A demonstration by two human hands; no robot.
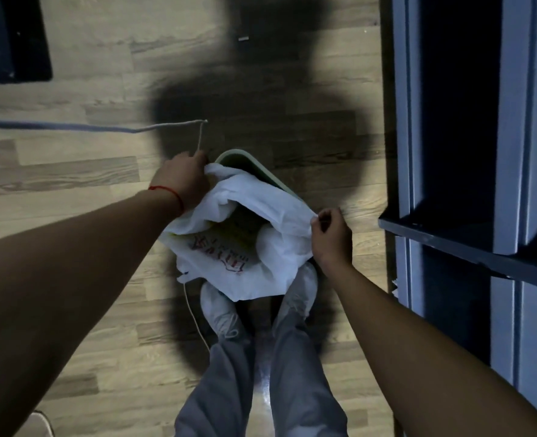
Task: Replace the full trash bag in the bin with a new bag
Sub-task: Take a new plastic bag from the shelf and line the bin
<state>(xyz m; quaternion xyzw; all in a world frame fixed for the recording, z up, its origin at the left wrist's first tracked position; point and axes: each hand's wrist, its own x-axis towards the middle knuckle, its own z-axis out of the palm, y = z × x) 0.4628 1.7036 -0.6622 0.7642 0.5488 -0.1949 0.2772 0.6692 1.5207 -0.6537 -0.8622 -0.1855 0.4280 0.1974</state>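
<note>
Early stage: at frame centre, left hand and right hand each clamp their grip on the full bag, with the bin not yet emptied or relined.

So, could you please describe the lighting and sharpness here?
Head view: dim overall; a dark shadow covers the floor around the bin; the white bag is brightest, its red print too soft to read; wide-angle stretch enlarges the forearms.

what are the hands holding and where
The white plastic trash bag, by its open rim: left hand on the far edge, right hand on the right edge.
</note>
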